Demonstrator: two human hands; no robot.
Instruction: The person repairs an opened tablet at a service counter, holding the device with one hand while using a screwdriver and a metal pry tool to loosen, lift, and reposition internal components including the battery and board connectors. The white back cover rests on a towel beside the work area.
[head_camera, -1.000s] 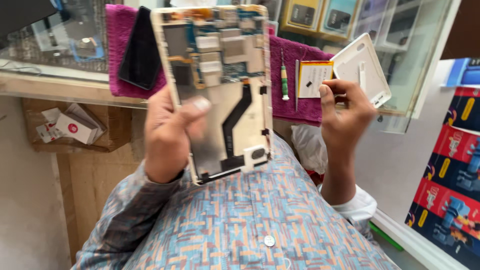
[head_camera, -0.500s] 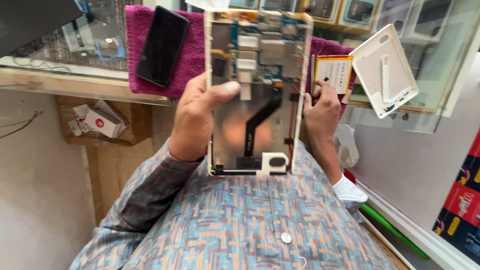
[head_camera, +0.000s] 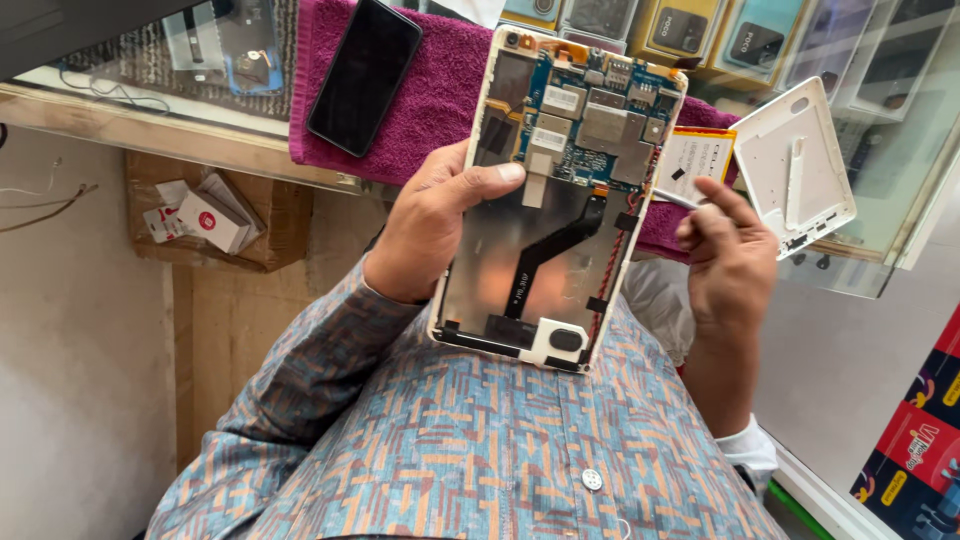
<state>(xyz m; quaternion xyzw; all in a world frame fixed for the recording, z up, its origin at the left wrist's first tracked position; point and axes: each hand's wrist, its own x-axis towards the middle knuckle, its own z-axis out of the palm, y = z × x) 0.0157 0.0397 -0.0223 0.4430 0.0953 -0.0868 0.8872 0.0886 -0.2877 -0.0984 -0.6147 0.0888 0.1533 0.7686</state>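
White-framed opened tablet (head_camera: 555, 200), light, rigid but fragile, is clamped by the left hand (head_camera: 430, 225) at nine o'clock; right hand (head_camera: 725, 255), loosely curled, is empty at three o'clock.

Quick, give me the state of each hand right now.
Left hand: closed around the opened tablet, thumb across its inside.
Right hand: fingers curled beside the tablet's edge; whether it holds anything cannot be told.

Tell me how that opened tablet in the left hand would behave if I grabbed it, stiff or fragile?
The opened tablet probably stays fairly stiff: the left hand holds it up by one edge without visible sag. It looks fragile, since its circuit board and ribbon cable lie bare. The shiny metal plate may be slippery, so edges seem the safer grip.
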